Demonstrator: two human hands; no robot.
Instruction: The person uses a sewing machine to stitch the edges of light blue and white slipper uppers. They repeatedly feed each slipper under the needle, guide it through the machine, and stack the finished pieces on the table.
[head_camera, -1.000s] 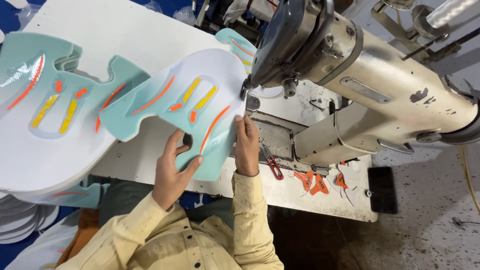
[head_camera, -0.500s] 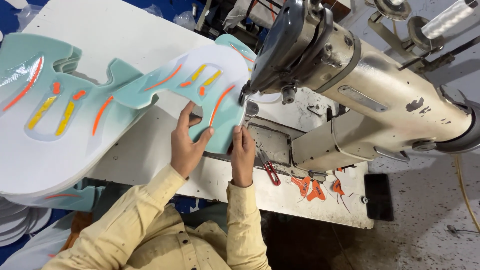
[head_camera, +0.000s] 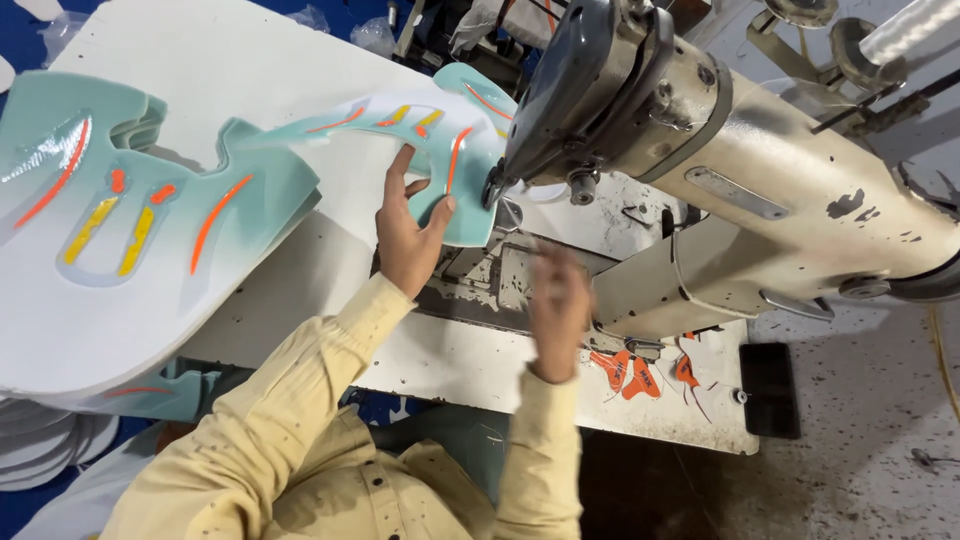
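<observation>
The right hand (head_camera: 558, 300) is motion-blurred; its fingers cannot be told apart, nor whether it holds anything. The needle area of the sewing machine (head_camera: 740, 170) is hidden behind the machine head and the mint-green shoe upper panel (head_camera: 455, 160). The left hand (head_camera: 408, 235) covers part of that panel's lower edge. The stack of mint-green panels (head_camera: 120, 230) is cut off by the left edge. Small orange pieces (head_camera: 625, 370) on the table edge are too small to identify.

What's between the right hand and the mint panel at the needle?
In the head view, only the sewing machine's bare metal bed lies between the blurred right hand and the mint panel. The left hand holds that panel.
</observation>
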